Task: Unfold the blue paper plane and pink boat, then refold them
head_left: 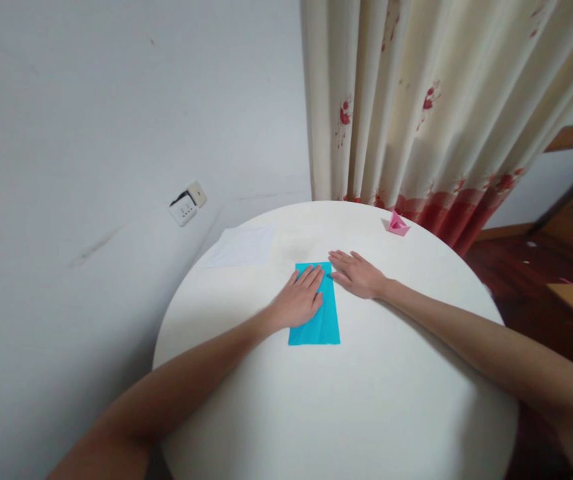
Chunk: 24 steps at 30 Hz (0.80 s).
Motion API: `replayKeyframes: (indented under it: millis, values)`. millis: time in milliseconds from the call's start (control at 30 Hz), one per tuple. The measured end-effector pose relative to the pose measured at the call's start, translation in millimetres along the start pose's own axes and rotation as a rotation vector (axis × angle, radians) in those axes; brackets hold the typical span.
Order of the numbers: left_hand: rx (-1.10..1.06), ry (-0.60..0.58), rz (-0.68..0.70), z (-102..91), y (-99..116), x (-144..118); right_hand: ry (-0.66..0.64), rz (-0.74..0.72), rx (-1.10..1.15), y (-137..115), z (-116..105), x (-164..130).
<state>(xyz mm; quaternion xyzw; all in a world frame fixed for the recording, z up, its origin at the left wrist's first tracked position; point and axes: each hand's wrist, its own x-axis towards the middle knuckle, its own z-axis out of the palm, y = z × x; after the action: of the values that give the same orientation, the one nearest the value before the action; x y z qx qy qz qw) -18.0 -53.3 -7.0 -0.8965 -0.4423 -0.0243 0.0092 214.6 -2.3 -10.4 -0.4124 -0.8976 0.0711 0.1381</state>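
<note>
A blue folded sheet of paper [323, 320] lies flat near the middle of the round white table [366, 400]. My left hand [299, 297] rests palm down on its upper left part, fingers spread and pressing. My right hand [359, 273] lies flat on the table at the paper's upper right edge, with its fingertips touching that edge. Neither hand grips anything.
A white sheet of paper [241, 245] lies at the table's far left. A small pink folded paper shape [397, 224] stands at the far right rim. A cream curtain with red flowers [441, 107] hangs behind the table, and a wall socket [186, 203] sits on the grey wall.
</note>
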Motion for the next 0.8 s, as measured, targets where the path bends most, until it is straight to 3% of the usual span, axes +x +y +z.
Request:
replayKeyframes:
  millis: [100,267,800]
  values:
    - [-0.006,-0.016,-0.001,-1.8,1,0,0.039,-0.030,0.035,-8,-2,-8]
    - [-0.014,-0.024,-0.009,-3.5,2,0,-0.038,-0.112,0.068,-23,-1,-13]
    - [-0.053,-0.036,-0.016,-8.4,3,-1,-0.060,0.058,-0.021,-27,5,-10]
